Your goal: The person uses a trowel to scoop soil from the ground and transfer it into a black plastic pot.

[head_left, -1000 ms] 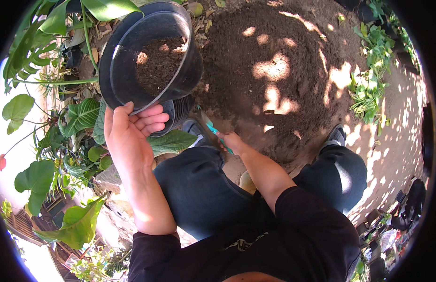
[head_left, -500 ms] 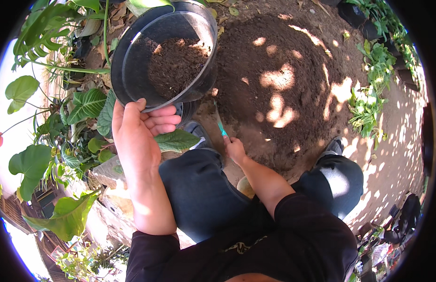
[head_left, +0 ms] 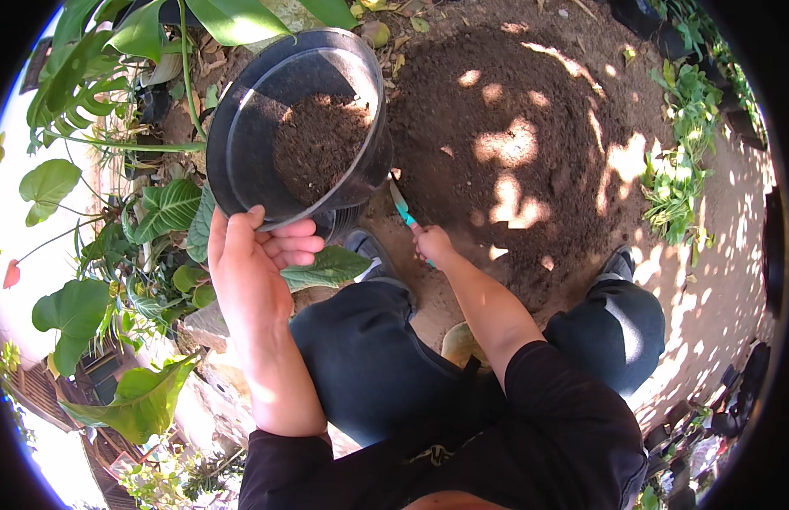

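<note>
My left hand (head_left: 257, 255) grips the near rim of a black plastic pot (head_left: 241, 161), thumb on the rim and fingers curled beneath it. The pot is tilted so its inside shows, with loose dark soil (head_left: 322, 149) lying at the bottom. In my right hand (head_left: 434, 246), lower down, is a small hand trowel (head_left: 402, 206) with a teal handle, the fingers wrapped round it. Its blade points away from me, at the left edge of a wide mound of dark soil (head_left: 445, 110). Part of the blade blends into the soil.
Leafy green plants (head_left: 76, 314) crowd the left side, beside pale stones (head_left: 212, 327). More black pots (head_left: 347, 223), stacked, stand partly hidden beneath the held one. Uprooted-looking greenery (head_left: 679, 183) lies right of the mound. My shoes (head_left: 617, 263) flank the mound's near side.
The pot has come a little nearer to me, its far rim now fully in view. My right hand and the trowel have shifted slightly, and more of the trowel shows.
</note>
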Motion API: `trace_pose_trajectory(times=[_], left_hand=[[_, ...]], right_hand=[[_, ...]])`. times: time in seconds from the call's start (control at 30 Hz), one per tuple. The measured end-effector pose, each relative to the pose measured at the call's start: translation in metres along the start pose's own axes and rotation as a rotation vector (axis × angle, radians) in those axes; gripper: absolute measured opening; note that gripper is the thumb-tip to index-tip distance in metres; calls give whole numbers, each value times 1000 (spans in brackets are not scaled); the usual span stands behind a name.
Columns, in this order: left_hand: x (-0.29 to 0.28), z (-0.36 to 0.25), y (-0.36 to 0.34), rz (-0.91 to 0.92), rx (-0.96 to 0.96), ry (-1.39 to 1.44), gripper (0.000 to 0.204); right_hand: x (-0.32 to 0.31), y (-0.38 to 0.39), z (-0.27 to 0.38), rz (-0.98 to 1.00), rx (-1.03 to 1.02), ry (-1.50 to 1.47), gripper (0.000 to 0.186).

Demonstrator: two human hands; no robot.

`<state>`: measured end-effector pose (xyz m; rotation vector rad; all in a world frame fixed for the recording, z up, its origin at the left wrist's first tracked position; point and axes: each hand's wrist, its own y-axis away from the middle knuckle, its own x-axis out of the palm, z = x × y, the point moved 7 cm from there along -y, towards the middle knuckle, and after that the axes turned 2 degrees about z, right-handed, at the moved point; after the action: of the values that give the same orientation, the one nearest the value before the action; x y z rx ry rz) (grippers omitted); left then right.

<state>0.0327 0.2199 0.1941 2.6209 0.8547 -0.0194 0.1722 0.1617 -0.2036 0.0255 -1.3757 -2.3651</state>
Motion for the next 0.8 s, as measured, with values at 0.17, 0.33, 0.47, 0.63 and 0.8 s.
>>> trace_pose_trajectory(times=[0.17,0.33,0.47,0.63,0.8], left_hand=[[12,-3,-2,13,1,38,23],[10,-4,3,42,-1,65,23],[4,-7,8,44,9,51,23],[1,-8,7,36,25,107,23],[-4,-9,7,28,25,128,22]], right_hand=[[-12,-1,-1,-100,0,17,40],[-11,0,-9,-89,7,112,45],[-24,20,7,-192,-275,601,46],[-26,60,-15,-169,-323,845,42],[-44,80,-47,-173,-276,1060,35]])
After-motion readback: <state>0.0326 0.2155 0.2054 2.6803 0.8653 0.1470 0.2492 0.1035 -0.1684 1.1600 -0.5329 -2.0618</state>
